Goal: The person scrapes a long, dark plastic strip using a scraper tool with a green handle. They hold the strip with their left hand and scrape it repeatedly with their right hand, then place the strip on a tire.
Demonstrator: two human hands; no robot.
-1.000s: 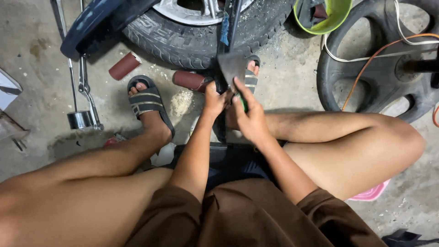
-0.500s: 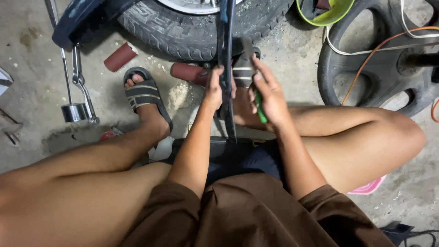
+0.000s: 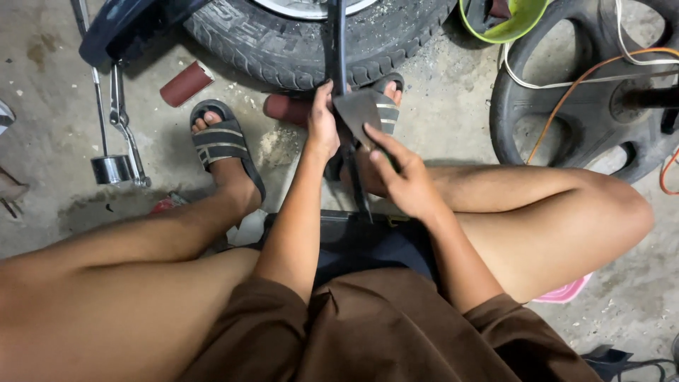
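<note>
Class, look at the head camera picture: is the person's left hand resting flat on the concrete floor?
No: the left hand is raised and gripping the thin black bar that stands in front of the tyre, not touching the floor.

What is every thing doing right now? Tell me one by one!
Left hand: gripping the thin dark rod, which stands upright.
Right hand: holding the grey sheet against the rod.
Tyre: lying on the concrete floor.
Red roll: lying on its side.
Green bowl: upright, something dark inside.
Wrench: flat on the floor.
</note>
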